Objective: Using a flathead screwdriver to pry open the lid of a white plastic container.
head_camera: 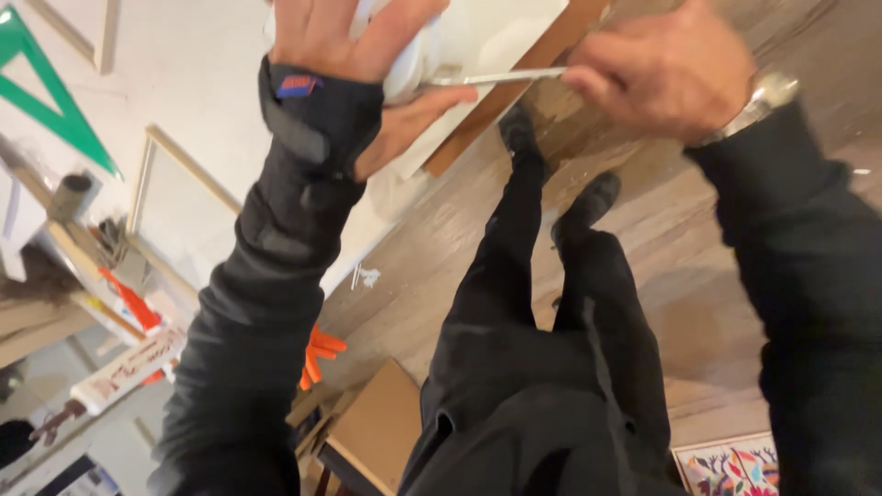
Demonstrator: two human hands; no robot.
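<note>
Green triangle ruler [46, 92] far left, orange clamp handles [317, 354] on wooden floor [689, 276], floral picture [730, 468] bottom right

left hand [354, 37], at eleven o'clock, wraps a white rounded plastic object [418, 60]; right hand [666, 69], at one o'clock, pinches a thin flat silver metal blade [496, 78] touching that object. silver wristwatch [764, 99] on the right wrist. green plastic triangle [41, 87] at ten o'clock; wooden plank floor [680, 276] below.
</note>
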